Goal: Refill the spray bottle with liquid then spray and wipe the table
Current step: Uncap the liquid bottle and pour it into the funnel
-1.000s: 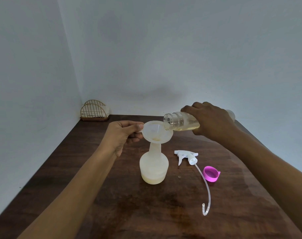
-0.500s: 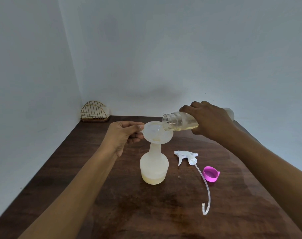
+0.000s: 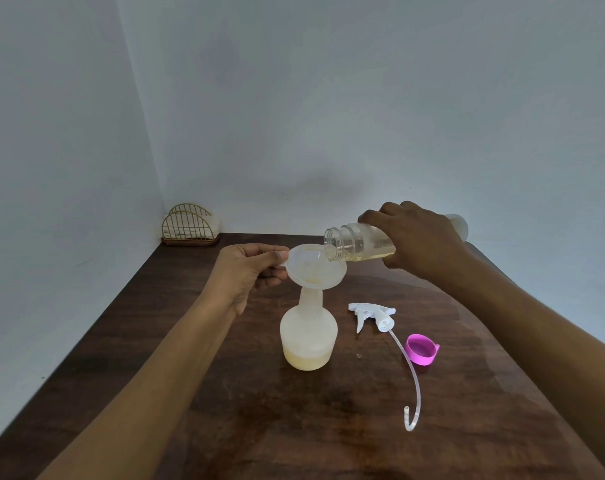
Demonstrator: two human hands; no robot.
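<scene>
Right hand [image 3: 422, 240] grips the tilted refill bottle [image 3: 360, 242] over the funnel [image 3: 315, 268], whose rim my left hand [image 3: 249, 275] pinches. The spray bottle [image 3: 308, 336], at the tabletop [image 3: 294, 427] centre, seems filled only near its bottom. Its trigger head [image 3: 372, 313] lies at 3 o'clock. Spraying and wiping remain.

Your left grip [image 3: 249, 271] pinches the funnel [image 3: 315, 270], arm outstretched; your right grip [image 3: 422, 239] wraps the tilted bottle [image 3: 360, 242], thumb seemingly hidden underneath.

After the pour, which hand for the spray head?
Right, likely: spray head lies right of the spray bottle, near the right hand, which holds the refill bottle. The left hand pinches the funnel.
</scene>
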